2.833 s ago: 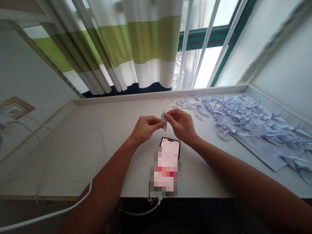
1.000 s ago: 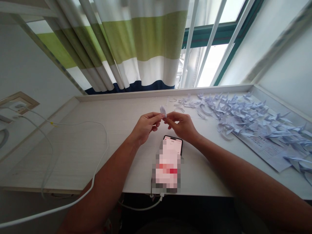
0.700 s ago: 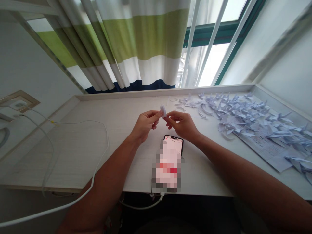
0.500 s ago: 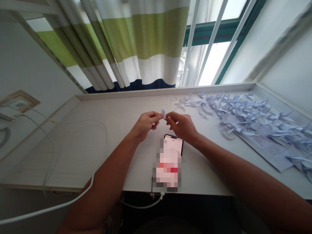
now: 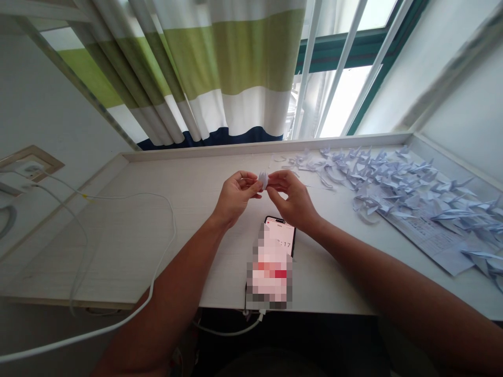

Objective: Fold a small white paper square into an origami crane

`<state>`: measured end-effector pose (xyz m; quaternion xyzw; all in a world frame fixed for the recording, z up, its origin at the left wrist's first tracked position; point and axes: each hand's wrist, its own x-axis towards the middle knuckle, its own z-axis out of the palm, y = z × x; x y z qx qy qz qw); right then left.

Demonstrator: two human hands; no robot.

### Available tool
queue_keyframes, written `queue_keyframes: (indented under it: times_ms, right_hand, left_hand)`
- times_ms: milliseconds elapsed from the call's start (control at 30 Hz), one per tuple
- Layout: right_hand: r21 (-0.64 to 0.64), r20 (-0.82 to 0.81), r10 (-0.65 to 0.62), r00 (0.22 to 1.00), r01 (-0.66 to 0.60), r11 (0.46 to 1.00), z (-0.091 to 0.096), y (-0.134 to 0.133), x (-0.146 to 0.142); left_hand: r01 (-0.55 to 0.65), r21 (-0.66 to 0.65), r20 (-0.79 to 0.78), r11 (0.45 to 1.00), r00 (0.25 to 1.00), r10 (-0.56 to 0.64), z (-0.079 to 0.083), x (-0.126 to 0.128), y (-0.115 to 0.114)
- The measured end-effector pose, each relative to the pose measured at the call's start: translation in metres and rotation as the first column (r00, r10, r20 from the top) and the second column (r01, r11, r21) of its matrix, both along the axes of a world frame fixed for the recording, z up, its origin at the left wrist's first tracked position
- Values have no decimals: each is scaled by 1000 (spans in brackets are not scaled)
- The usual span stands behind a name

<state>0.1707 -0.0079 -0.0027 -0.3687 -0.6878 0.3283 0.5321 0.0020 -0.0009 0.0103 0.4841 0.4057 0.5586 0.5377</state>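
Between my two hands, above the middle of the desk, is a small piece of folded white paper [image 5: 263, 181] with pointed tips at its top. My left hand [image 5: 234, 196] pinches it from the left, thumb in front and fingers behind. From the right, my right hand [image 5: 293, 199] holds its other side with thumb and fingertips. The far fingers of both hands are partly hidden. Just below my hands lies a phone [image 5: 272, 262] with a lit pink screen, partly blurred out.
Many folded white paper cranes [image 5: 385, 178] are heaped on the right, some on a printed sheet [image 5: 436, 241]. Thin paper strips lie near the heap. A white cable [image 5: 173, 209] loops over the desk [image 5: 118, 235] at left and passes across my left forearm. A curtain [image 5: 236, 57] hangs behind.
Both hands have shifted their fingers around the folded paper, the left fingers now spread more behind it. The paper's tips show more clearly. The phone's displayed digits changed.
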Motion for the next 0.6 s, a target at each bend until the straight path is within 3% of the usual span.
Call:
queue_keyframes:
  times_ms: [167,333,600]
  right_hand:
    - [-110,-183,18,983,-39,993,-1,4,-1]
    - [-179,-371,57,927,-132,975,1,9,-2]
    - [-170,-403,77,912,-157,973,4,6,-4]
  left_hand:
    - [-33,84,5,996,999,33,-2,3,1]
    - [-7,117,134,993,991,-9,-4,5,1]
    - [-114,132,99,985,990,101,-6,9,0]
